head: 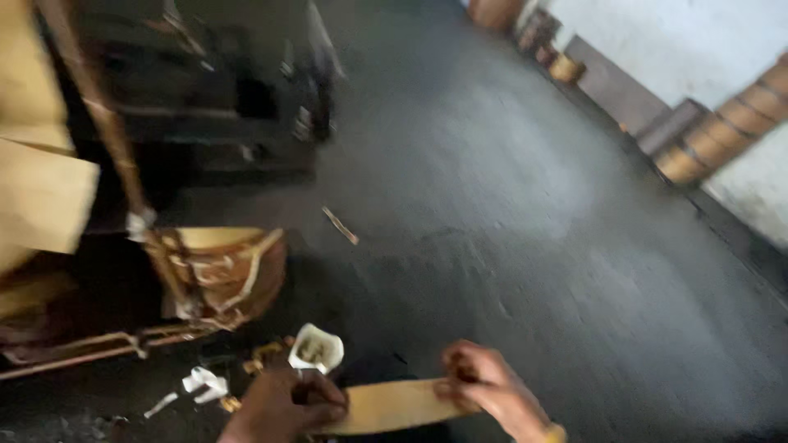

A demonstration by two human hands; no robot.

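Holding a flat tan strip (pixel 394 408) low in front of us, we grip one end in each hand: the left hand (pixel 287 404) clenched around its near end, the right hand (pixel 484 385) pinching the far end, so it spans flat between them. Just beyond sits a small white cup (pixel 316 349) among scraps. The dark grey floor (pixel 525 221) runs to a pale wall (pixel 681 41) lined with round baskets (pixel 722 131).
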